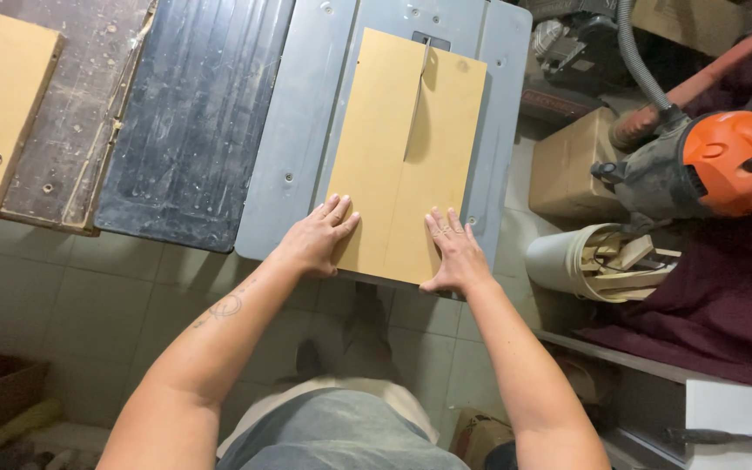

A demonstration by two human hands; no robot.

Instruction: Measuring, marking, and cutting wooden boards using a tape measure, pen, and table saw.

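bare forearms with no sleeves; a thin line tattoo of loops marks the left forearm [224, 306]. the right hand [453, 252] wears rings on two fingers. below, a grey-blue garment over a pale hem.

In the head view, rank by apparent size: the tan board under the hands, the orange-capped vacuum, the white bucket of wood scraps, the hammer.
1. tan board
2. orange-capped vacuum
3. white bucket, partly hidden
4. hammer; it lies nearer the camera, so this is apparent size only.
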